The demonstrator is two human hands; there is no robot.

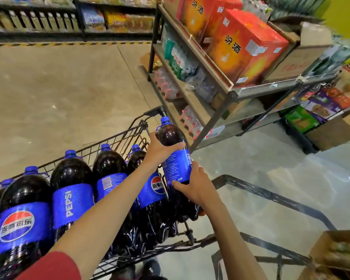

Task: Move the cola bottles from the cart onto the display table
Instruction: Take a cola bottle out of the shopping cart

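Several large dark cola bottles with blue caps and blue labels stand packed in a black wire cart at lower left. One cola bottle is raised above the others at the cart's right end. My left hand grips its upper body and my right hand grips its lower body at the label's edge. Neighbouring bottles stay upright in the cart. To the right lies a pale glossy display table with a black frame.
A metal shelf rack with red boxes and shrink-wrapped water packs stands just beyond the cart. A cardboard box sits at lower right. Store shelving lines the far wall across open floor.
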